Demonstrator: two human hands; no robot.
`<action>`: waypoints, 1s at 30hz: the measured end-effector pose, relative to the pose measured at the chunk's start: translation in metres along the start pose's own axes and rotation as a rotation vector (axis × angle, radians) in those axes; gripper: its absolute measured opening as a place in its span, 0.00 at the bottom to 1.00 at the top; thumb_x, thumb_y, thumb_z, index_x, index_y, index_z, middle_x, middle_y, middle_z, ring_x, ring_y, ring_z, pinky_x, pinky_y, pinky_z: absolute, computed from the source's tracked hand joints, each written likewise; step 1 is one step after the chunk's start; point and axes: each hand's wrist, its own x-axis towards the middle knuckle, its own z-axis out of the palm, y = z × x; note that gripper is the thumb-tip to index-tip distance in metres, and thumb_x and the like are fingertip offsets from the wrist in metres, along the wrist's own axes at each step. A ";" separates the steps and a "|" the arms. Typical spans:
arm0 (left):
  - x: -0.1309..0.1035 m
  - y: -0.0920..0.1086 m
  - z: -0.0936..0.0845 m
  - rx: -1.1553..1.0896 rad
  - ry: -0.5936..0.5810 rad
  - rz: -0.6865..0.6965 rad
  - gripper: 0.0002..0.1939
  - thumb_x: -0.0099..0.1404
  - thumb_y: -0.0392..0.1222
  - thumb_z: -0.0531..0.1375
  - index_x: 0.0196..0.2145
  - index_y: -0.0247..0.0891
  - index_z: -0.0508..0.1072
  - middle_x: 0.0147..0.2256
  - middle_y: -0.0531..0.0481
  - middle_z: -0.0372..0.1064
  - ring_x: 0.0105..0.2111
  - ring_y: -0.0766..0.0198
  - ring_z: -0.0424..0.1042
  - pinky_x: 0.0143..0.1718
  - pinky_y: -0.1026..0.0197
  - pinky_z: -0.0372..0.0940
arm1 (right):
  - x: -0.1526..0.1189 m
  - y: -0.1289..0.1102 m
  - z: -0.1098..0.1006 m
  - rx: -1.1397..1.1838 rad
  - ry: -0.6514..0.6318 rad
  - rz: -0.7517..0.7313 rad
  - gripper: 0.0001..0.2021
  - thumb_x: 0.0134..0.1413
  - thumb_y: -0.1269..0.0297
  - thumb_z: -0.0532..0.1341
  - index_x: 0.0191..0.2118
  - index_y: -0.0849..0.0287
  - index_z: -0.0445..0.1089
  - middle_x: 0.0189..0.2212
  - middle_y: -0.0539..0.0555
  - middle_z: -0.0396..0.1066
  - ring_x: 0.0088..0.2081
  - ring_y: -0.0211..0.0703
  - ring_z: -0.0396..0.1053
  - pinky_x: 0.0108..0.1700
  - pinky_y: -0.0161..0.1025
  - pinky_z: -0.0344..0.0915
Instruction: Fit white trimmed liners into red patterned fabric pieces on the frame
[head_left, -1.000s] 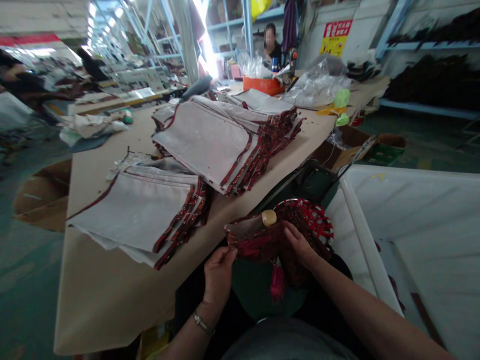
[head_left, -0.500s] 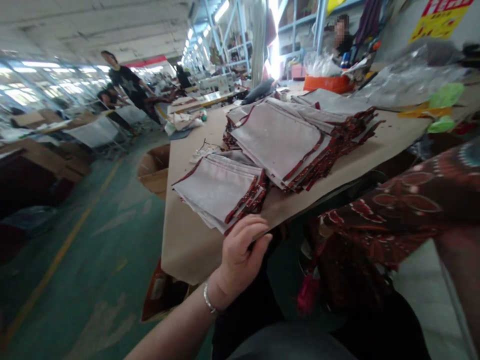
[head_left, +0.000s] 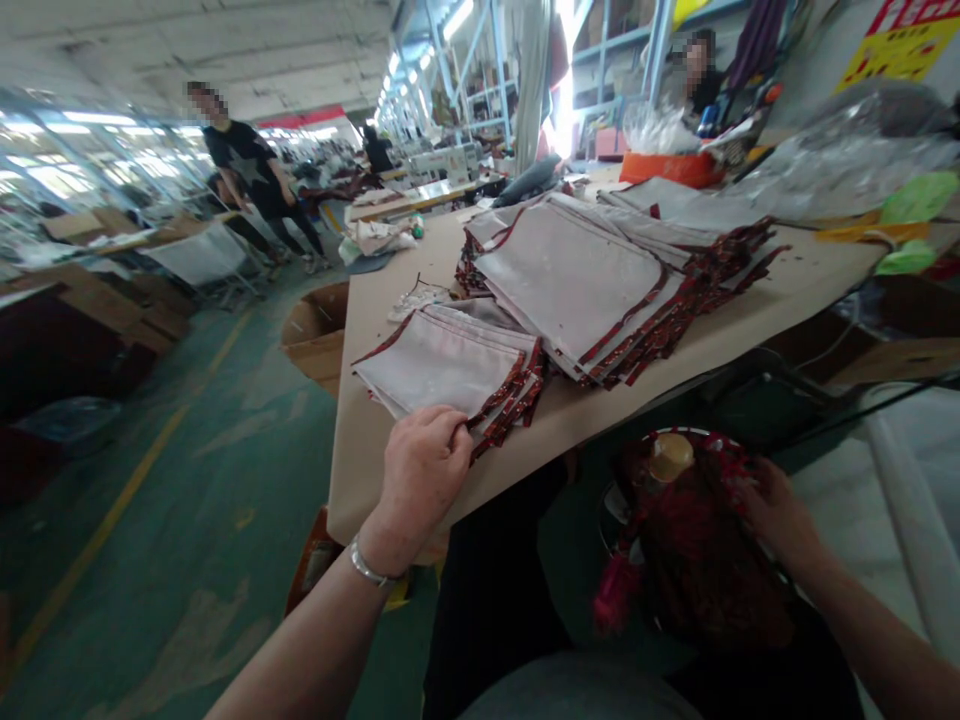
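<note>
My left hand is closed on the near corner of a light grey fabric panel with dark red patterned edging. That panel tops the smaller stack on the table. Beside it, a larger stack of similar panels lies spread at a slant. Low on the right, my right hand touches the rim area of a round container, next to red patterned fabric bunched inside. Blur and the fabric hide those fingers, so their grip does not show. A pale yellow round object sits at the container's far rim.
The brown-covered table has its corner just left of my left hand. A cardboard box stands beyond its left edge. Clear plastic bags and an orange tray are at the back. A person stands in the aisle.
My left hand has moved left and closed on the panel's corner. The large patterned cloth at the right has gone from there, and my right hand now shows by the round container.
</note>
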 end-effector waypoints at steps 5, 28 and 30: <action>0.005 0.013 -0.006 -0.118 0.090 -0.038 0.08 0.57 0.31 0.55 0.28 0.39 0.72 0.30 0.49 0.72 0.32 0.60 0.72 0.37 0.58 0.66 | -0.030 -0.164 -0.016 0.115 0.076 -0.721 0.15 0.59 0.61 0.56 0.51 0.56 0.67 0.48 0.59 0.70 0.51 0.49 0.67 0.54 0.49 0.65; -0.056 0.091 0.016 -1.392 -0.192 -0.804 0.07 0.57 0.43 0.63 0.32 0.38 0.71 0.25 0.55 0.70 0.21 0.69 0.68 0.20 0.67 0.65 | -0.112 -0.162 -0.007 -0.286 -0.355 -0.874 0.12 0.49 0.81 0.51 0.32 0.60 0.67 0.27 0.53 0.68 0.30 0.43 0.66 0.34 0.38 0.61; -0.056 0.107 0.025 -1.625 -0.245 -0.974 0.11 0.53 0.43 0.67 0.31 0.38 0.70 0.27 0.55 0.71 0.24 0.68 0.70 0.24 0.66 0.69 | -0.127 -0.136 0.005 -0.221 -0.509 -0.674 0.12 0.53 0.80 0.50 0.29 0.59 0.66 0.25 0.52 0.68 0.28 0.41 0.65 0.32 0.37 0.59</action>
